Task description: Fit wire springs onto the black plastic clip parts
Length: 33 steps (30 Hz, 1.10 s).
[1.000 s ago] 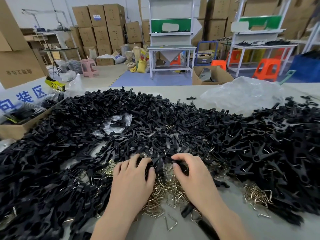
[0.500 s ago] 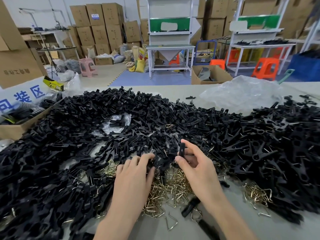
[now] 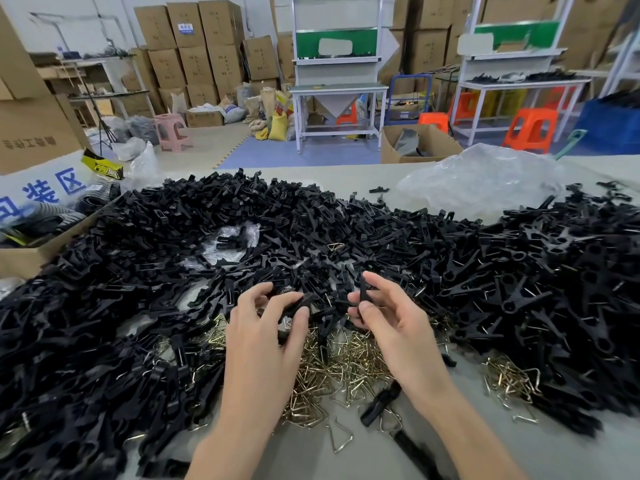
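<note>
Now our left hand (image 3: 266, 334) has risen off the mid-frame wire springs (image 3: 339, 365) pinching a clip part (image 3: 300, 304), our right hand (image 3: 398, 327) still pinching an upright clip part (image 3: 363, 291).

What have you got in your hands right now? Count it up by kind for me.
Black clip parts: 2, one in the left hand, one in the right hand.
Wire springs: 0 plainly held, the pile lies beneath; a glint under the left thumb is unclear.
Total: 2.
</note>
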### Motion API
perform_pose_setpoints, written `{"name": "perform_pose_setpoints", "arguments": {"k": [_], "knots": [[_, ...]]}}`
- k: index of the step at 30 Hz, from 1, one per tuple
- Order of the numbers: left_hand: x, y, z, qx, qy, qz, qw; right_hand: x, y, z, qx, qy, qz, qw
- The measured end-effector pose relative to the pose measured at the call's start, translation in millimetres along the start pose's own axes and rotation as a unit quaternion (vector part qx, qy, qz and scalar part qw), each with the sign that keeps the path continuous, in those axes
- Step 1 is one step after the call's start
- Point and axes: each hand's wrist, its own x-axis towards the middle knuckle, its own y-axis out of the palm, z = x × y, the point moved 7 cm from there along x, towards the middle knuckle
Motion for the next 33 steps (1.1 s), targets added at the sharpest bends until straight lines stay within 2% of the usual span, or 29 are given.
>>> {"name": "perform_pose_setpoints", "arguments": {"k": [9,16,20,24,30,33], "knots": [[0.4,0.0,-8.4,0.032,0.026,0.012,0.999,0.9,0.8,-2.4,0.028,0.006,0.019,0.999],[-2.3,1.0,-9.6,-0.084,0.009,0.042,0.996,0.1,5.8,0.4,0.042,0.027,0.058,0.997],[-6.7,5.2,-17.8,-0.1,0.041,0.073,0.991,-2.6,9.9,-0.3,0.062,0.044,0.096,0.992],[-6.9,3.6,-20.4,-0.105,0.073,0.061,0.99,-4.3,11.5,-2.2,0.083,0.061,0.113,0.988],[-8.2,8.8,-16.0,-0.143,0.051,0.069,0.986,-4.5,12.3,-3.8,0.089,0.081,0.115,0.986],[-10.2,13.2,-16.6,-0.182,0.044,0.086,0.978,-4.8,15.2,-2.1,0.155,0.087,0.132,0.975]]}}
